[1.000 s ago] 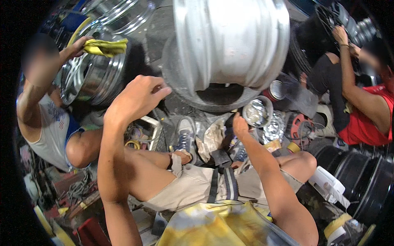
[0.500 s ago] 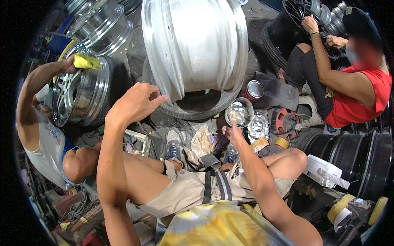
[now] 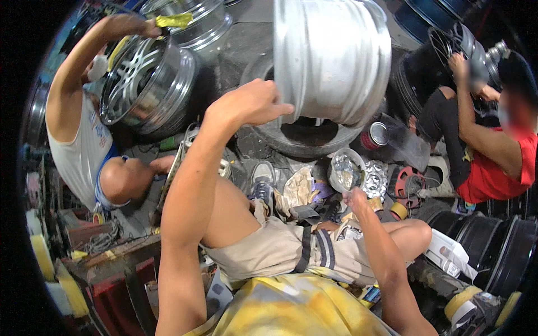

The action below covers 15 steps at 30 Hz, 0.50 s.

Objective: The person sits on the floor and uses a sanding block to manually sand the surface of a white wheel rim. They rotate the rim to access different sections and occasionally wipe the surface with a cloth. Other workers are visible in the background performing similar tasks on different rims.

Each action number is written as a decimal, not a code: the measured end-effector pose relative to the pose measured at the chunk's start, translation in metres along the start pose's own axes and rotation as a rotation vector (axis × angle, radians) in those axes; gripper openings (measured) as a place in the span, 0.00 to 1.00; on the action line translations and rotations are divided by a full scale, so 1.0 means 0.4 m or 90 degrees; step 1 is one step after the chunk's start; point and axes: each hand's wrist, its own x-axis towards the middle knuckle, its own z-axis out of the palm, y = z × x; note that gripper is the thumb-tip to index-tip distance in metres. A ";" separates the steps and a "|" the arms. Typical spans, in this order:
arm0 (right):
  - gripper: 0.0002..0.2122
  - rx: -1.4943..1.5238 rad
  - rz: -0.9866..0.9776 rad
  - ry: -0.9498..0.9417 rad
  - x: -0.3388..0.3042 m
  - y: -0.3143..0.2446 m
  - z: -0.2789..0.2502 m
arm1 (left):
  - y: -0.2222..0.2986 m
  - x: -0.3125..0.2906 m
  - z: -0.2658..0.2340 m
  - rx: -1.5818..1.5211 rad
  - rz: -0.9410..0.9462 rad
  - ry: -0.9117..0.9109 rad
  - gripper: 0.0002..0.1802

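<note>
A large silver wheel rim (image 3: 339, 61) lies on its side on a black tyre (image 3: 314, 147) in front of me. My left hand (image 3: 255, 103) is at the rim's left edge, fingers curled and thumb pointing right; contact and anything in its grasp are hidden. My right hand (image 3: 354, 198) is closed at the near edge of a clear plastic tub (image 3: 334, 172) that contains a wet, greyish mixture. Whether it grips the tub or something small does not show. A lidded red can (image 3: 374, 137) stands behind the tub.
A person in a white shirt (image 3: 75, 143) holds a yellow cloth (image 3: 174, 21) above a spoked wheel (image 3: 137, 78). At right, a person in red (image 3: 493, 173) handles a black wheel (image 3: 412, 73). Crumpled paper (image 3: 297, 187), a tape roll (image 3: 398, 211) and a red reel (image 3: 404, 185) lie near my feet.
My view has shifted, so the scene sits farther right. My right hand's fingers have drawn together at the tub's edge. The person at left has lifted the yellow cloth off the wheel.
</note>
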 end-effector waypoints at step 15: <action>0.17 -0.275 -0.139 -0.261 -0.408 -0.115 0.069 | -0.053 -0.031 0.008 -0.033 -0.067 -0.134 0.23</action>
